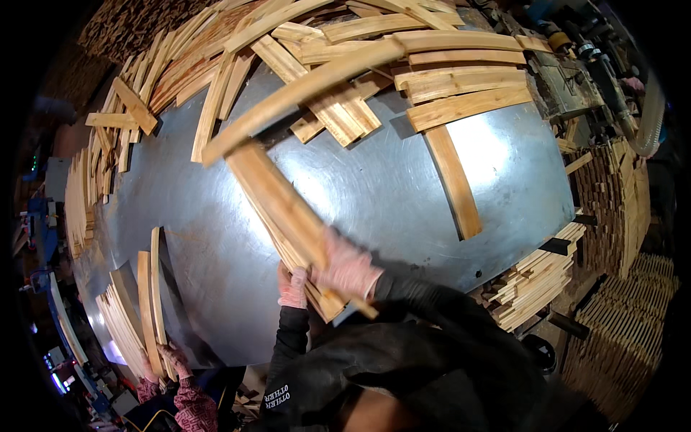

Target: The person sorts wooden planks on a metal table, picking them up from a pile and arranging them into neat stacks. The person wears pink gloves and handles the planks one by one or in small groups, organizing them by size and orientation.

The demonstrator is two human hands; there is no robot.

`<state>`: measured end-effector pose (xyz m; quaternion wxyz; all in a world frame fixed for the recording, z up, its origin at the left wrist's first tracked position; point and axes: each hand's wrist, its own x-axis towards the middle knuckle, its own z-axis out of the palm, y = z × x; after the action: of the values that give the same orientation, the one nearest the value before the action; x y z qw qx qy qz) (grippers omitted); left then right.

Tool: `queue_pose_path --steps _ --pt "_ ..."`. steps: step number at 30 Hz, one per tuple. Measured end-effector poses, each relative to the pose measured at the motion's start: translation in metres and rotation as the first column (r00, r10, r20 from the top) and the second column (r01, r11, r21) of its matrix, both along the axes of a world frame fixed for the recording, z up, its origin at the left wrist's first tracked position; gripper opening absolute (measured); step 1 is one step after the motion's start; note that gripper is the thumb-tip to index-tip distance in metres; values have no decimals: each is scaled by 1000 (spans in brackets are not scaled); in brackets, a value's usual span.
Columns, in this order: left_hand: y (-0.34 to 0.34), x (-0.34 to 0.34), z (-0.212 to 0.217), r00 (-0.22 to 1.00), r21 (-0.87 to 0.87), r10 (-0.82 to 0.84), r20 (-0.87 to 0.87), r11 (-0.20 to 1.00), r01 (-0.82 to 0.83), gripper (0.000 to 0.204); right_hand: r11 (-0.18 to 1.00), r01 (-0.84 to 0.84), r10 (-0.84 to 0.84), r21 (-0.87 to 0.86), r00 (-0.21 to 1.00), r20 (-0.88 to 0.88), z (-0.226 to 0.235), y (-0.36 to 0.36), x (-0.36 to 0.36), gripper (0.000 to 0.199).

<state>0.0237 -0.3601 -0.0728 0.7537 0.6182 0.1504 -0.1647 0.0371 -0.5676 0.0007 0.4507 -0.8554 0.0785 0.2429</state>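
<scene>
My left hand [293, 286], in a pinkish glove, grips the near end of a bundle of wooden strips [268, 222] from its left side. My right hand [344, 266], gloved the same way and slightly blurred, is closed on the near part of a wooden board [282, 198] lying along the top of that bundle. Both slant from my body toward the far left over the metal table [360, 194]. Beyond their far end, a long blurred board [309, 92] lies crosswise; whether it touches the pile behind is unclear.
Loose boards [342, 115] pile along the far side. A single board [453, 180] lies to the right, below stacked boards [468, 104]. At the lower left, a co-worker's gloved hands [174, 358] hold upright strips [147, 309]. Stacked strips [536, 277] stand beyond the right edge.
</scene>
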Motion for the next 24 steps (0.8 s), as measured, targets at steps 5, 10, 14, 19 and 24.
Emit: queue_pose_path --steps 5,10,14,19,24 --pt "-29 22 2 987 267 42 -153 964 1 63 983 -178 152 33 911 383 -18 -66 55 85" --pt "-21 26 21 986 447 115 -124 893 -48 54 433 340 338 -835 798 499 64 -294 249 114" --pt "23 35 15 957 516 285 -47 828 -221 75 736 278 106 -617 853 511 56 -377 320 86" --pt "87 37 -7 961 701 275 32 679 -218 81 627 72 171 -776 959 227 -7 -398 311 78" --pt "81 37 9 967 564 245 -69 809 -165 86 603 388 196 -697 775 601 -20 -333 178 66"
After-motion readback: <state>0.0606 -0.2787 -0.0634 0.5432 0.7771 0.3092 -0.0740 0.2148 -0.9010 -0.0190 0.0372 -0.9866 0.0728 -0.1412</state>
